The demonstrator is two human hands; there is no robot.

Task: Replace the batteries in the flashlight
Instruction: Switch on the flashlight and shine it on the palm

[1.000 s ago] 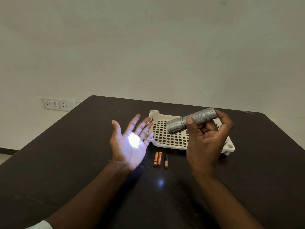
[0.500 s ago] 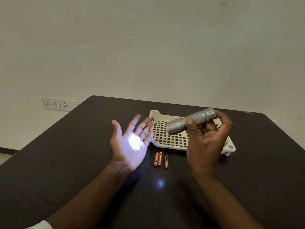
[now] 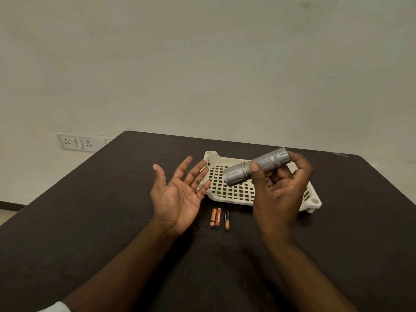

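Evidently the check of the lamp is the step in hand. The flashlight is gripped in the right hand, thumb across the knurled barrel and fingers curled behind it, and is held above the white slotted tray, head pointed toward the left hand. The left hand is held open, palm up, fingers spread, nothing in it. Three batteries lie on the dark surface just in front of the tray, between the two wrists. No bright spot is seen on the left palm; half a second earlier one was lit there, so the lamp is judged switched off. Next, the flashlight would probably be set down.
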